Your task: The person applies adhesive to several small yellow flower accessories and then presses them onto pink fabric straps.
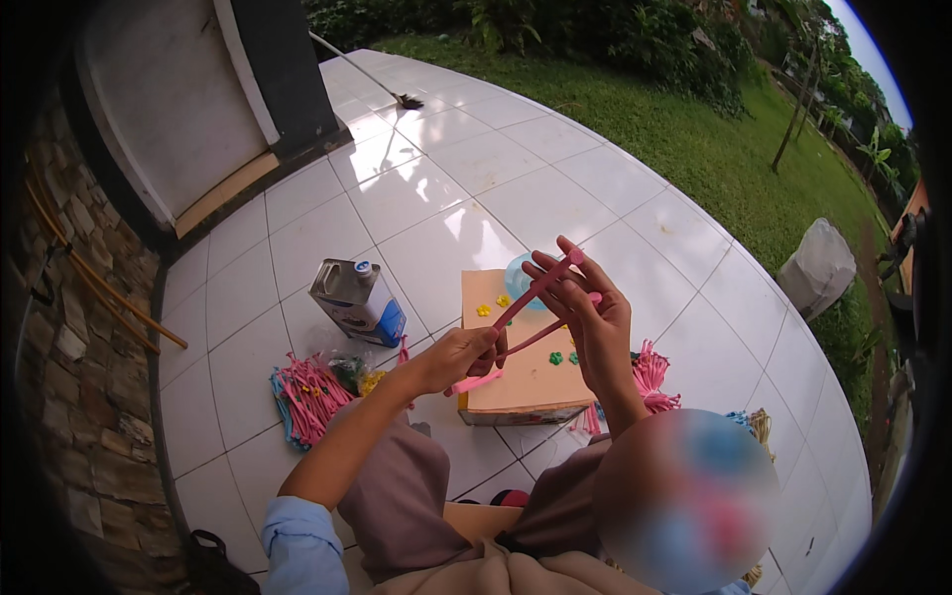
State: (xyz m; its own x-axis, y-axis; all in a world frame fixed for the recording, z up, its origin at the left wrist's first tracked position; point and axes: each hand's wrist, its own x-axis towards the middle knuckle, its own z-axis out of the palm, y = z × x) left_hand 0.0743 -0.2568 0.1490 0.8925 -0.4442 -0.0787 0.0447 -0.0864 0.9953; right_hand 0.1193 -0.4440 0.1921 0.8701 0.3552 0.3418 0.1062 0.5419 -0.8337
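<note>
A dark pink strap (535, 298), folded into a long loop with knobbed ends, stretches between my two hands. My left hand (462, 359) is closed round its lower end. My right hand (601, 322) has the upper ends between its fingers and thumb, with some fingers stretched out. Below them stands a box with a flat cardboard top (516, 392). Yellow flower pieces (502, 300) and green flower pieces (556, 358) lie on it. A light blue bowl (523, 281) at its far edge is partly hidden by my right hand. A brighter pink strip (478, 382) lies by my left hand.
A metal can (358, 302) stands left of the box. Near it lie a pink and blue strap bundle (311, 395) and a clear plastic bag (343, 347). Another pink bundle (654, 377) lies right. A blurred round patch covers the lower right. A broom (408, 102) rests farther off.
</note>
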